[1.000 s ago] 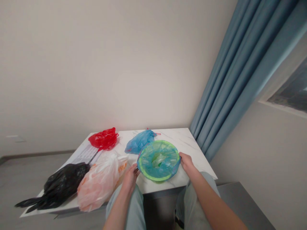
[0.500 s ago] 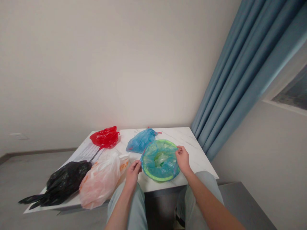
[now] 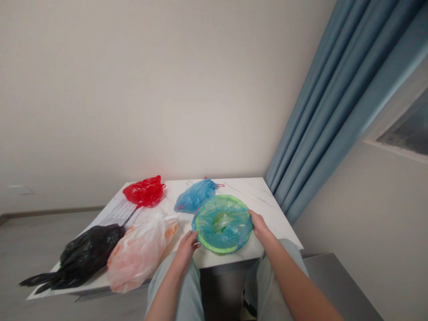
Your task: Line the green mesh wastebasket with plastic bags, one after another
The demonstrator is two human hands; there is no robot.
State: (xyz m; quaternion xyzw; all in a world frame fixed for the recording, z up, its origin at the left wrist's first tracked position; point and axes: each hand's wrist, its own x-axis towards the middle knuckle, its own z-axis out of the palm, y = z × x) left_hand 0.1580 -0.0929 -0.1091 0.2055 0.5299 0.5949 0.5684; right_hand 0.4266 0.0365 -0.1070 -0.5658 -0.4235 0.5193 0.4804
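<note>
A green trash can (image 3: pixel 214 248) stands near the table's front edge, lined with a translucent blue garbage bag (image 3: pixel 230 229). The bag is folded over the rim all round, and the can's green bottom shows through it. At the can's lower left side is my left hand (image 3: pixel 187 246), its thumb and fingers apart, with the fingertips at the bag's outer fold. My right hand (image 3: pixel 260 225) grips the can's right side over the bag, its thumb near the rim and its other fingers partly hidden.
Behind the can lies a filled blue bag (image 3: pixel 195 196) with red drawstrings. To the left are a red bag (image 3: pixel 145 191), a white plastic bag (image 3: pixel 140 252) and a knotted black bag (image 3: pixel 87 256). A printed sheet (image 3: pixel 115 213) lies on the marbled table (image 3: pixel 257 191). A blue curtain (image 3: pixel 321 107) hangs right.
Both hands have let go of the bag's pinched edge. My right hand has slid down onto the can's side; my left has moved slightly lower, its fingers spreading.
</note>
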